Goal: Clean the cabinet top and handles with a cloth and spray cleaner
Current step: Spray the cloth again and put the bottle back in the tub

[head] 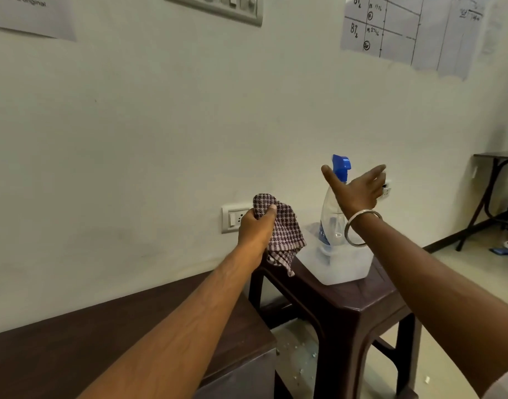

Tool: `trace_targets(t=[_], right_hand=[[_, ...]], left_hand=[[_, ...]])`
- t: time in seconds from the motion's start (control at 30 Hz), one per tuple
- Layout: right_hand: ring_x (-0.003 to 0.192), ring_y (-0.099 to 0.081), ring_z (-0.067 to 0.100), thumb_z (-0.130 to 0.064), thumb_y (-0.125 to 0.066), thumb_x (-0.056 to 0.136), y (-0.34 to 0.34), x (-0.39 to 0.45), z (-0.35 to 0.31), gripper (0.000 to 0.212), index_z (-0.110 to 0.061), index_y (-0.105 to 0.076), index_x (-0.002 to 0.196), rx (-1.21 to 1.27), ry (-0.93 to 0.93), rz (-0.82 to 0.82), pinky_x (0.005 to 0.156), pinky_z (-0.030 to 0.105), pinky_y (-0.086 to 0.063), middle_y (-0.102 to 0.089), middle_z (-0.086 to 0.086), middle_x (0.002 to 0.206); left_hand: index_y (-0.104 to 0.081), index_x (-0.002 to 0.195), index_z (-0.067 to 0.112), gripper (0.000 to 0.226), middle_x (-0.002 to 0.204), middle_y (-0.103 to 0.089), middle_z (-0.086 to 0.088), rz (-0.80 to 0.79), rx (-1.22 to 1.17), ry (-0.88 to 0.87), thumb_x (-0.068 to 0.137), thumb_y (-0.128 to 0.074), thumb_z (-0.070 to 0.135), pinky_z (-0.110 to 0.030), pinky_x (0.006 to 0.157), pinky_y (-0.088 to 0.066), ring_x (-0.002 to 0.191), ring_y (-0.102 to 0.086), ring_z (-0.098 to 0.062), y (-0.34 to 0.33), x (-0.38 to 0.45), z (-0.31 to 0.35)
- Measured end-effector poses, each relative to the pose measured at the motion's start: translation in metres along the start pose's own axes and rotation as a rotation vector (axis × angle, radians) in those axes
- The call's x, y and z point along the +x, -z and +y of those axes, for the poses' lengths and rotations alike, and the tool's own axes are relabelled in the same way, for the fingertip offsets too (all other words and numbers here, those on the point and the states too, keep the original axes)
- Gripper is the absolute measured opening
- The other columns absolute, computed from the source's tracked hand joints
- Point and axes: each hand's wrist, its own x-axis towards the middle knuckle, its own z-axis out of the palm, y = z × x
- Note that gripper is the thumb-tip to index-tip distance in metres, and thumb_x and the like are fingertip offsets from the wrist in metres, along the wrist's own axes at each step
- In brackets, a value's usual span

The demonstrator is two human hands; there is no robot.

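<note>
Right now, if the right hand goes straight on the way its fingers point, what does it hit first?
Probably the spray bottle: the open right hand sits just in front of its blue trigger head, thumb and fingers spread either side of the neck. Depth is unclear from one view; beyond it is the wall.

A checked maroon-and-white cloth (278,228) hangs bunched in the air, its lower edge drooping. Just right of it a clear spray bottle (331,214) with a blue trigger head stands upright. The dark brown cabinet top (103,335) lies lower left.
</note>
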Motion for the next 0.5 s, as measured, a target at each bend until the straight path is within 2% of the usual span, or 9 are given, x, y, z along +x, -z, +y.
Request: trace_targets(t=[0.07,0.13,0.27,0.37,0.5], right_hand=[[0.146,-0.004,0.029,-0.065,-0.063,0.075,-0.001,-0.015,-0.003,0.114,-0.009,0.002,0.151,-0.028,0.176,0.159,0.116,0.045,-0.008,-0.003,0.014,0.158],[0.144,-0.013,0.027,-0.056,-0.061,0.081,-0.004,-0.031,-0.006,0.096,-0.014,-0.010,0.150,-0.045,0.366,0.233,0.115,0.042,-0.012,-0.014,0.012,0.154],[0.128,-0.031,0.022,-0.029,-0.064,0.083,-0.014,-0.067,-0.013,0.059,-0.012,-0.040,0.135,0.023,0.650,0.198,0.111,0.034,-0.025,-0.034,0.013,0.135],[0.122,-0.034,0.017,-0.021,-0.062,0.087,-0.024,-0.094,-0.016,0.041,-0.011,-0.049,0.125,0.049,0.764,-0.014,0.106,0.021,-0.027,-0.036,0.010,0.129],[0.122,-0.042,0.013,-0.029,-0.055,0.094,-0.042,-0.118,-0.012,0.035,-0.015,-0.052,0.126,0.059,0.654,-0.434,0.103,0.021,-0.036,-0.043,0.004,0.127]], left_hand=[[-0.059,0.117,0.016,0.033,0.101,-0.069,-0.002,-0.004,0.010,-0.008,0.095,-0.057,0.040,-0.025,0.064,-0.053,0.083,-0.068,-0.015,0.004,-0.004,0.000],[-0.060,0.117,0.016,0.032,0.101,-0.069,-0.001,-0.008,0.010,-0.011,0.094,-0.058,0.039,-0.027,0.067,-0.054,0.084,-0.068,-0.015,0.008,-0.008,-0.001],[-0.060,0.118,0.016,0.035,0.103,-0.070,-0.002,-0.020,0.022,0.000,0.093,-0.059,0.039,-0.034,0.078,-0.057,0.088,-0.069,-0.018,0.018,-0.017,-0.001],[-0.062,0.114,0.017,0.029,0.101,-0.072,-0.003,-0.045,-0.002,-0.006,0.093,-0.060,0.037,-0.034,0.078,-0.058,0.088,-0.071,-0.018,0.028,-0.025,0.001],[-0.066,0.113,0.018,0.030,0.105,-0.073,-0.004,-0.066,0.024,-0.031,0.092,-0.061,0.038,-0.040,0.088,-0.057,0.094,-0.071,-0.020,0.048,-0.033,0.000]])
